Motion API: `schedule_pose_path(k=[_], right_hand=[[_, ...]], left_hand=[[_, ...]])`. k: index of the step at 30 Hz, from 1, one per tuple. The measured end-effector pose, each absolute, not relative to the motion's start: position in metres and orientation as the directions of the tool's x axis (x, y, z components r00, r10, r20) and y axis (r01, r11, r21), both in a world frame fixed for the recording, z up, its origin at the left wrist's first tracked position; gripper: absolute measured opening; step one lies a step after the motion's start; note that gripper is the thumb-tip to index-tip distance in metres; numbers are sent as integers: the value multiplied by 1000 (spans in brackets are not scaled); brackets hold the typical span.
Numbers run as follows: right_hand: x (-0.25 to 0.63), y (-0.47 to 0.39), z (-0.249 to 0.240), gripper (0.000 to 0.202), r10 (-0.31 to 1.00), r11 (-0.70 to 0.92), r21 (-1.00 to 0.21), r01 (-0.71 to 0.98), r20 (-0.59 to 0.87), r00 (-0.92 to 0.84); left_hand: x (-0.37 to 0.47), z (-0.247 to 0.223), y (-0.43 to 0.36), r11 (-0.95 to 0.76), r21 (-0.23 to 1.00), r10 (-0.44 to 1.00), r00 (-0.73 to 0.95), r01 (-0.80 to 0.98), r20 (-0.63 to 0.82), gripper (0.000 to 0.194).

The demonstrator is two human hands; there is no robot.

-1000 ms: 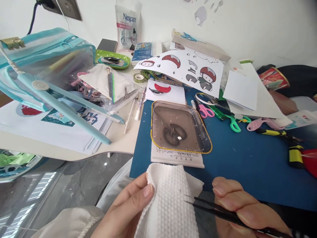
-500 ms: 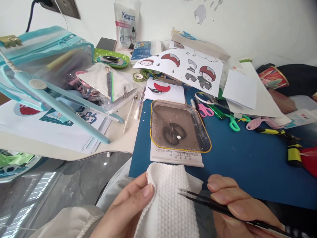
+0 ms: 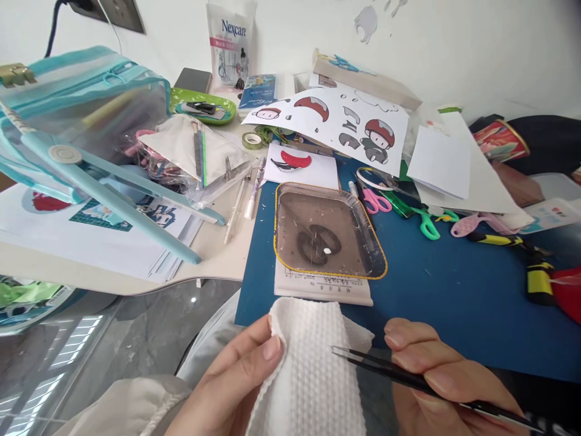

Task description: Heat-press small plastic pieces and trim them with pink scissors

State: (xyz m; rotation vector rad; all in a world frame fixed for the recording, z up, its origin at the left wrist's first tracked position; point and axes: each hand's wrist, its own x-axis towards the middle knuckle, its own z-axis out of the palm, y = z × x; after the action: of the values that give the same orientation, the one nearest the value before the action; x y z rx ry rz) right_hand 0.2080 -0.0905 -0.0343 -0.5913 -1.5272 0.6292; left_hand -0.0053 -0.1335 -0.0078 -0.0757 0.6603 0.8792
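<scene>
My left hand (image 3: 233,378) is closed on the edge of a white textured cloth (image 3: 313,369), thumb on top, at the bottom middle of the head view. In my right hand (image 3: 447,369) is a pair of black tweezers (image 3: 394,369), pinched between thumb and fingers. Their slim tips lie over the cloth, slightly apart; I see nothing between them. Just beyond the cloth sits a shallow brown tray (image 3: 290,209) with a yellow rim, holding dark curved shapes and a small white piece. A paper pad (image 3: 327,292) lies under the tray's near edge.
A blue mat (image 3: 436,284) covers the right of the table. On it lie pink scissors (image 3: 377,201), green scissors (image 3: 429,225) and yellow-black pliers (image 3: 494,240). Behind the tray is a sheet of printed figures (image 3: 336,118). A light-blue folding stand (image 3: 131,194) stands at left by a mesh bag (image 3: 91,79).
The tweezers and my right hand have shifted slightly to the right over the cloth. My left hand keeps its hold, and the view has drifted a little.
</scene>
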Motion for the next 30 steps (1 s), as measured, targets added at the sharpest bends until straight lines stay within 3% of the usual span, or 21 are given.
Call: schedule_pose_path(k=[10, 22, 30], right_hand=[[215, -94, -41, 25, 696, 711, -703, -2, 704, -139], [219, -100, -46, 28, 672, 737, -675, 31, 728, -134], [225, -103, -52, 14, 679, 733, -670, 119, 730, -74]], left_hand=[[0, -20, -138, 612, 164, 716, 454, -773, -531, 33], [3, -15, -133, 597, 226, 743, 424, -769, -518, 19], [3, -11, -133, 616, 235, 696, 380, -752, -609, 32]])
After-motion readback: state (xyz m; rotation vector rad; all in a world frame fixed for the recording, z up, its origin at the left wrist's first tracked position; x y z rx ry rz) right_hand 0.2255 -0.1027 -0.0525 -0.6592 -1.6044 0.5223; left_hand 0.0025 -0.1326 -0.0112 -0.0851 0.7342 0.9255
